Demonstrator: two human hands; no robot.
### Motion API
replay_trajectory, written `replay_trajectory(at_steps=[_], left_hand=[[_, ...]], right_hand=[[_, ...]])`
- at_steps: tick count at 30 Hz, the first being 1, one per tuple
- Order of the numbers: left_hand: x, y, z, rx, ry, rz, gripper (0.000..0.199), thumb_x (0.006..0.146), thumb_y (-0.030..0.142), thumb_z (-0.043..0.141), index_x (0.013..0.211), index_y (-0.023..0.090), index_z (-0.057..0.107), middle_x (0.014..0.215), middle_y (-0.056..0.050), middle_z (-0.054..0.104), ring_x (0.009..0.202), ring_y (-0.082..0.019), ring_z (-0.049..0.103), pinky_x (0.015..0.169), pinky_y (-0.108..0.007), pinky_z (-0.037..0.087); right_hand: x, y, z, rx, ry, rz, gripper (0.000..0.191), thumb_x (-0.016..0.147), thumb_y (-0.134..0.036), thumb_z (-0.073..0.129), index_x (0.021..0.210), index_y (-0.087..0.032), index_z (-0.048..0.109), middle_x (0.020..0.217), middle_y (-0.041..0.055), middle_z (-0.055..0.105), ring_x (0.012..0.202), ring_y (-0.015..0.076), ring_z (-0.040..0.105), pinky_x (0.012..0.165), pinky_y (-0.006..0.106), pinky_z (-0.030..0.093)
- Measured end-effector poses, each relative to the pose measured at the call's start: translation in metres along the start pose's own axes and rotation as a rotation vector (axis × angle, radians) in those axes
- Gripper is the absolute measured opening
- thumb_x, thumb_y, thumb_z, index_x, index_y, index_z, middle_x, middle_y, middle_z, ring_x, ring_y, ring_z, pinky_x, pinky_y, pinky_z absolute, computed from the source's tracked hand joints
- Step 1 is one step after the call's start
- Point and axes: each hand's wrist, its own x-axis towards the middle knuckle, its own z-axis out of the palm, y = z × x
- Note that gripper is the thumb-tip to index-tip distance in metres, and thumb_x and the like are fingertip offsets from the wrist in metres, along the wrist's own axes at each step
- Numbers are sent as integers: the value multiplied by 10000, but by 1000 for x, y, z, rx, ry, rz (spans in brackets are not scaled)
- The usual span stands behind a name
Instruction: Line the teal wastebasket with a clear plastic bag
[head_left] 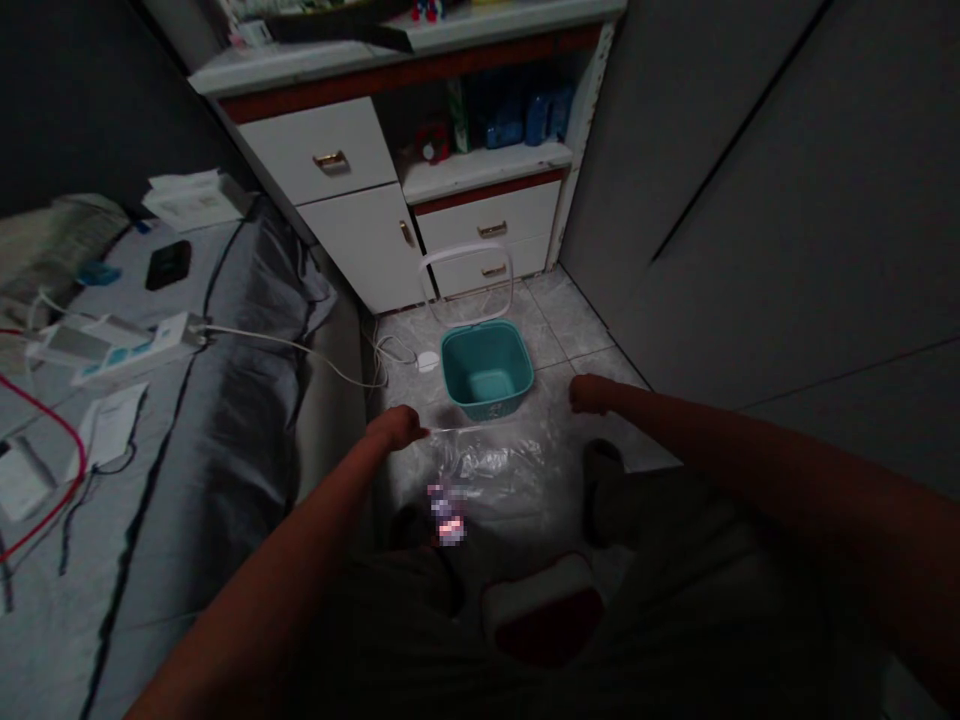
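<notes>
My left hand (397, 427) is closed in a pinch on the edge of a clear plastic bag (499, 465). The bag's upper edge runs taut from there toward my right hand (590, 393), whose fingers are also closed; the plastic is faint near that hand. Between and just beyond my hands stands a teal plastic basket (487, 370), upright on the floor, with nothing visible inside. Its white handle (469, 250) is raised at the far side. A blurred, pixelated patch (448, 515) shows at the lower left of the bag.
On the left is a bed (247, 400) with a power strip (142, 350), a phone (168, 264) and cables. A white cabinet (345, 230) stands ahead. A grey panel wall (787, 220) rises on the right. Below me is a small red-and-white seat (544, 610).
</notes>
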Motion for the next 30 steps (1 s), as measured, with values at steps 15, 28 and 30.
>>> replay_trajectory(at_steps=[15, 28, 30], left_hand=[[64, 3, 35, -558, 358, -167, 157, 817, 258, 792, 941, 185, 731, 1171, -140, 784, 1095, -258, 719, 853, -284, 508], [-41, 66, -63, -1443, 570, -49, 451, 673, 427, 770, 1055, 217, 656, 946, -24, 691, 827, -163, 672, 711, -265, 499], [-53, 66, -65, -1487, 553, -52, 477, 627, 446, 800, 1016, 215, 650, 911, -17, 686, 798, -159, 671, 698, -264, 494]], right_hand=[[48, -4, 5, 32, 340, 128, 364, 981, -332, 629, 1294, -226, 782, 1363, 159, 707, 1278, 321, 653, 1012, 409, 532], [89, -92, -129, 799, 548, 49, 663, 924, -195, 635, 1559, -234, 448, 1071, 78, 692, 811, 165, 625, 733, 276, 544], [98, -107, -142, 1003, 449, -16, 704, 927, -126, 594, 1580, -285, 383, 961, 16, 673, 641, 111, 533, 629, 235, 511]])
